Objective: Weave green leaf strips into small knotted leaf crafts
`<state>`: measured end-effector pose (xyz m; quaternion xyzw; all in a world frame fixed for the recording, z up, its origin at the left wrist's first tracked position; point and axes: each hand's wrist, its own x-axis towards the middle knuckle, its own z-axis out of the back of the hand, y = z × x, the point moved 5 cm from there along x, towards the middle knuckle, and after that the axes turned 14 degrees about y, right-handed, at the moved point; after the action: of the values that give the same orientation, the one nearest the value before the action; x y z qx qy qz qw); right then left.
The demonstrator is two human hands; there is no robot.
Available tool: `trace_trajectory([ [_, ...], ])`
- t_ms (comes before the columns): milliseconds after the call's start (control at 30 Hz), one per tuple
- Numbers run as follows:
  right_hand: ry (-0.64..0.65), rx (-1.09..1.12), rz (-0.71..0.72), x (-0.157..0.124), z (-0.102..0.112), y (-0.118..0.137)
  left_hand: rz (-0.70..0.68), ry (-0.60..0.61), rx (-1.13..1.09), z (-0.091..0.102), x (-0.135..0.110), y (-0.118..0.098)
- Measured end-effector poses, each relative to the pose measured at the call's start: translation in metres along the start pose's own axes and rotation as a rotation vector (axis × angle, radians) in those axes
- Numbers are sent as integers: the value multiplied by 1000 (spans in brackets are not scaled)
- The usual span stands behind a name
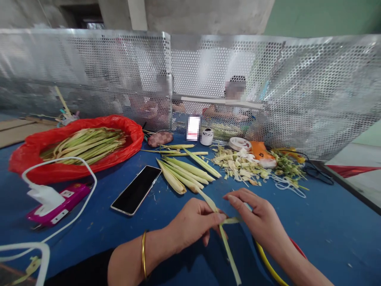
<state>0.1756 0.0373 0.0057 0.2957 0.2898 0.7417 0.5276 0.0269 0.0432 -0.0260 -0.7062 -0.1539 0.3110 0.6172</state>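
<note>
My left hand [192, 224], with a gold bangle at the wrist, pinches a long pale green leaf strip [228, 246] near its middle. My right hand [256, 216] pinches the same strip just to the right, fingers closed on a folded part. The strip runs from the table down towards me. Just beyond my hands lies a small pile of trimmed green stalks [186, 171] on the blue table [327, 222].
A red bag-lined tray [125, 149] of green strips sits at the left. A black phone [136, 189], a pink power strip [59, 204] with white charger and cable, cut scraps [241, 165], tape rolls and a perforated metal screen [297, 87] with people behind surround me.
</note>
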Motion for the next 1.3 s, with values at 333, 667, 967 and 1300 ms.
trace_trajectory([
  [333, 130, 188, -74, -3, -24, 11, 118, 69, 250, -17, -1, 13],
  [667, -104, -367, 387, -22, -16, 44, 65, -122, -150, 3, 2, 5],
  [967, -132, -594, 467, -23, -24, 48, -5, -117, -374, 5, 2, 0],
  [1300, -128, -795, 495, -26, -32, 40, -42, -165, -500, 8, 1, 3],
])
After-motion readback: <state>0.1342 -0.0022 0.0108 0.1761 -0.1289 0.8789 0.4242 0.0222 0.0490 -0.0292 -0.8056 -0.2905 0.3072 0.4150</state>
